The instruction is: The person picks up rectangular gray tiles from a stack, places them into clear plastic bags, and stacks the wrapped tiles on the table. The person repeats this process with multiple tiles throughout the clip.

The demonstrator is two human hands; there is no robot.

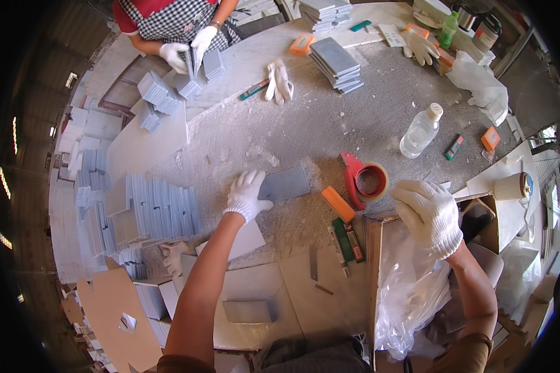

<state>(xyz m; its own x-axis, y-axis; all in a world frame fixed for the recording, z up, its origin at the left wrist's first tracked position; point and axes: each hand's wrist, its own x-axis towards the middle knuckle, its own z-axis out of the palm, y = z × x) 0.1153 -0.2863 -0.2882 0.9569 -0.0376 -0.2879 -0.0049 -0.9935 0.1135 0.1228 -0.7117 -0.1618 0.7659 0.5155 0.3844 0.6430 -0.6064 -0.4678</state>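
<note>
My left hand [246,195], in a white knit glove, grips the left end of a flat grey tile [287,184] on the dusty worktable [242,140]. Its thumb is at the near edge and its fingers at the far one. My right hand [424,214], gloved too, is over an open box [372,279] of clear plastic bags [408,298]. Its fingers are bent, and whether they hold anything is hidden. Just left of it lies a red tape dispenser [354,179] with a roll of tape. An orange block [338,203] is between the dispenser and the tile.
Rows of grey tiles [163,205] stand at the left; a stack [336,63] sits farther back. A plastic bottle [420,130] stands at right. Near me are a marker [338,252] and another tile [247,311]. Across the table, a person's gloved hands [175,56] handle tiles.
</note>
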